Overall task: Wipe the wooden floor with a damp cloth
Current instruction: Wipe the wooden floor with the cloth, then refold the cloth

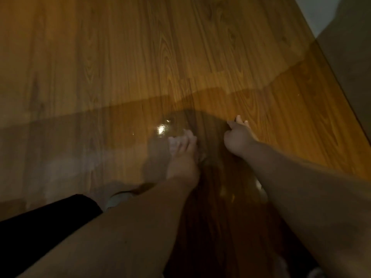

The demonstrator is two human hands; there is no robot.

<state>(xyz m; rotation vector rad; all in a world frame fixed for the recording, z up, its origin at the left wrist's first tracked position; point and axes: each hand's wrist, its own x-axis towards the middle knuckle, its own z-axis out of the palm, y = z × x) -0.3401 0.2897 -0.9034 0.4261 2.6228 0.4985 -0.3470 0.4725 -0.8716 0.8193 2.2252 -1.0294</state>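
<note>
Left hand: reaches forward and lies low on the wooden floor, fingers stretched out fairly straight, not clenched. A pale whitish patch sits at the fingertips. Too blurred to tell whether it's the damp cloth or light on the skin.

Right hand: just to the right, apart from the left hand, knuckles up and fingers curled down towards the boards. Can't tell if it grasps anything.

Between the hands: a dark band runs back between the forearms. Cloth or shadow, can't tell. So the cloth isn't clearly located, and the only candidates are at or between the hands.

Floor: orange-brown planks with strong cathedral grain, running away from the camera. A bright glossy glint just ahead-left of the left fingertips looks wet. The far half is lit, the near half lies in shadow, with a hazy dull zone to the left.

Periphery:
- black fabric at lower left, against the left forearm
- small pale grey-blue item beside that fabric, unidentifiable
- white wall at top right
- dark strip along the floor's right edge
</note>
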